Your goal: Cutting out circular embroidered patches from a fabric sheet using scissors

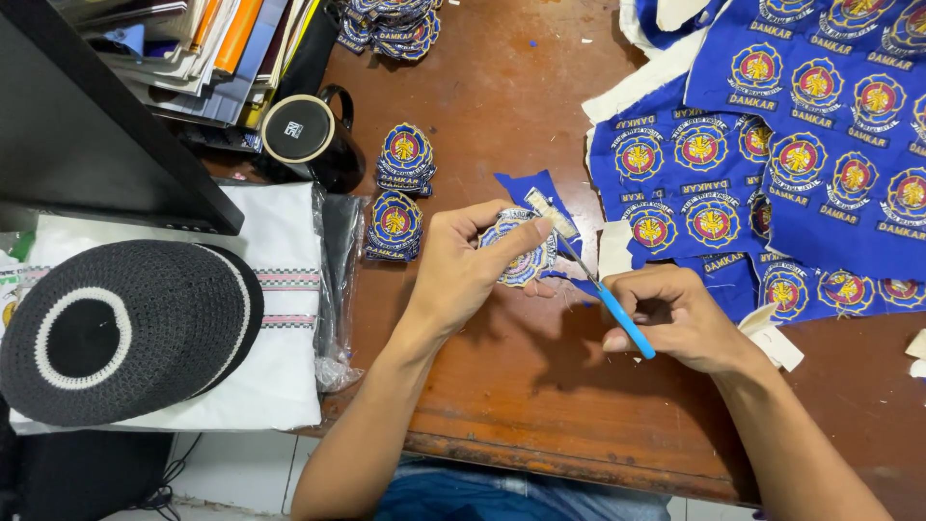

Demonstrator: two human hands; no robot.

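Round embroidered patch (521, 249) is sitting mid-frame, left hand (461, 265) grip clamping around it. Right hand (675, 318) is gripping blue-handled scissors (603, 294), blades touching its edge. Patch stacks (400, 193) are crowding left, blue patch sheet (772, 145) upper right on the desk (502, 386).

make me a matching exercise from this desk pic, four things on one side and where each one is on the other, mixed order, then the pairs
Things:
1. round embroidered patch
2. blue-handled scissors
3. black knitted cap
4. black mug

Places:
A. in the right hand
B. at the back of the table, beside the stacked papers
C. in the left hand
D. on the folded white cloth at the left

Pairs: 1-C, 2-A, 3-D, 4-B
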